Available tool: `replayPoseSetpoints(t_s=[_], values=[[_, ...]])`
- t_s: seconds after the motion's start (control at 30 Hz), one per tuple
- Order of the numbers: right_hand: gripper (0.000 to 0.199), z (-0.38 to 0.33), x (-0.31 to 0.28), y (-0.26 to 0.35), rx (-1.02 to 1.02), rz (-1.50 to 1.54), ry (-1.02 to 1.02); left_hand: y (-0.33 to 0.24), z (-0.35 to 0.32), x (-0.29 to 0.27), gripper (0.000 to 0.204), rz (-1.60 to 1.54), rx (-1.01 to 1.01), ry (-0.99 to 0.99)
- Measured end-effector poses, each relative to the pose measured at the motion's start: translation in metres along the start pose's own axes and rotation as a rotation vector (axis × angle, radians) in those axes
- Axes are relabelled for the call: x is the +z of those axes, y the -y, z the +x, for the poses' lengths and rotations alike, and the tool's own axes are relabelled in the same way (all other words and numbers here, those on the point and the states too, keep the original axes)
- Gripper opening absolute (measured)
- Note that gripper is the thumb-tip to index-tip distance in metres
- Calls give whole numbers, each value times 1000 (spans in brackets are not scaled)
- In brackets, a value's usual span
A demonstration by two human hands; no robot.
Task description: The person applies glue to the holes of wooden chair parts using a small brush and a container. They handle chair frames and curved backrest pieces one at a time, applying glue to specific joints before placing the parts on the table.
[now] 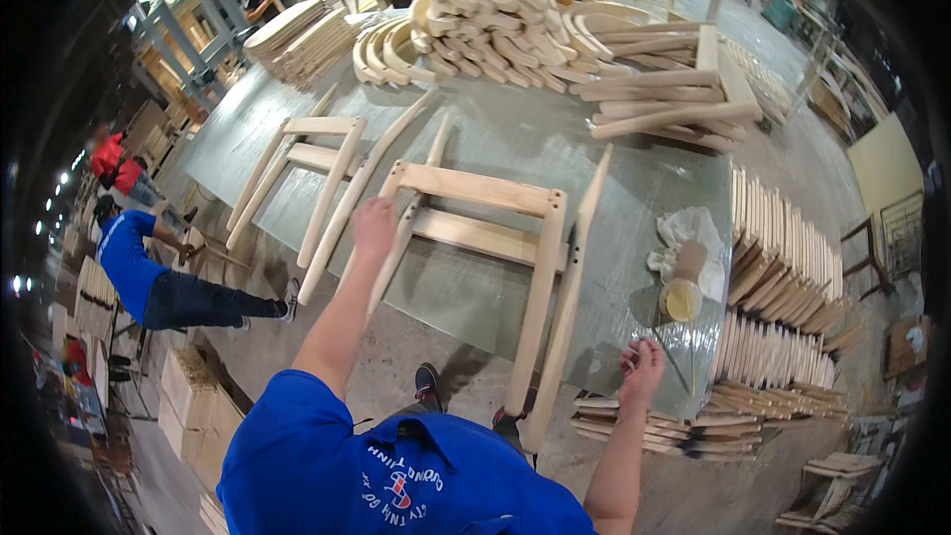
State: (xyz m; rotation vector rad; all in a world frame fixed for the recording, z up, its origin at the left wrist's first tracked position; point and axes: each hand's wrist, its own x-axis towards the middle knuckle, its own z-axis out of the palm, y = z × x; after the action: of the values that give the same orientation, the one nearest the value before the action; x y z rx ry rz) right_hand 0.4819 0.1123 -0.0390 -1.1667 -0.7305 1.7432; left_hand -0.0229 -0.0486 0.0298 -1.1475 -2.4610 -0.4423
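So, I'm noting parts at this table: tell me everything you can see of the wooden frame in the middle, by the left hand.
The wooden frame looks like pale, bare wood. Two crosspieces, one nearer the table's far side, run between long legs; the far right leg end tapers. Small dark holes mark its right upper corner. It lies on the grey table, right legs jutting past the near edge. The left hand is at its left side, seemingly touching it. Whether every piece is joined, I can't tell.
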Motion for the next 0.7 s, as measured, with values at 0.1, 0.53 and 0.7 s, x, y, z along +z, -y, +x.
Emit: replayPoseSetpoints(t_s=[0.1,0.53,0.7], values=[[38,-12,18,-38,-233,-615,158,24,-17,13,41,149,-311,202],[65,-50,145,-63,-417,-1494,-65,147,-15,15,47,38,-323,398],[65,-71,177,-107,-474,-1360,-20,201,-2,8,47,33,-347,422]])
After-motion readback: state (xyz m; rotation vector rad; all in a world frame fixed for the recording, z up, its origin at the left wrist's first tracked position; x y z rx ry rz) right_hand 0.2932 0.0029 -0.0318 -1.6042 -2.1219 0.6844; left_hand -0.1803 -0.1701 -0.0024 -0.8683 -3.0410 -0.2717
